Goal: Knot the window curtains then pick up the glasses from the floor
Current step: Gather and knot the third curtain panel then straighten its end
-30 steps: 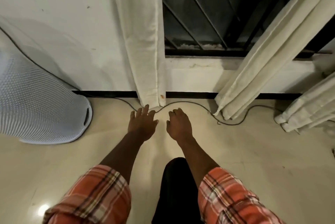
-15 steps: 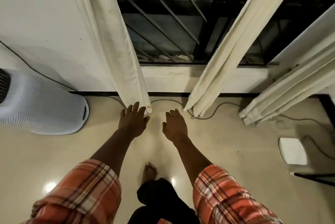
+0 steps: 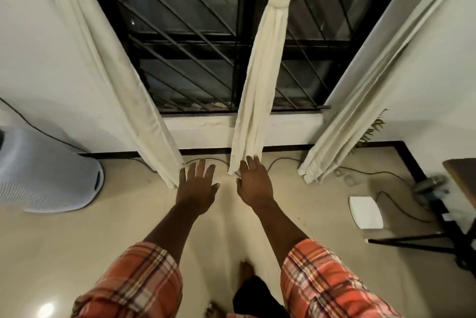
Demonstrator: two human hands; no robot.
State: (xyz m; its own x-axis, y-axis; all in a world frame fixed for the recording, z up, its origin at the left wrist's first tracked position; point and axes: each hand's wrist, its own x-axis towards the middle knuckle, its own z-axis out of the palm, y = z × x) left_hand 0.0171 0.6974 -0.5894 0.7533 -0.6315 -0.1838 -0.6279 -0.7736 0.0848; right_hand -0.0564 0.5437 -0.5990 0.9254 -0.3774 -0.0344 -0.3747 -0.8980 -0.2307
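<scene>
Since the earlier frame, both hands have been flattened and the curtain knots brought into view. Just left of the left hand [image 3: 197, 187], spread and holding nothing, the left curtain [image 3: 123, 80] hangs, its knot cut by the top edge. At the straight fingertips of the right hand [image 3: 253, 185] hangs the knotted middle curtain [image 3: 260, 86]; contact cannot be told.

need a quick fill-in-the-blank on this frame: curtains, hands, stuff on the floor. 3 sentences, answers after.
The middle curtain is tied in a ____. The left hand and right hand both hold ____. The white ribbed appliance stands on the floor to the ____ of the left curtain.
Missing words: knot; nothing; left.
</scene>
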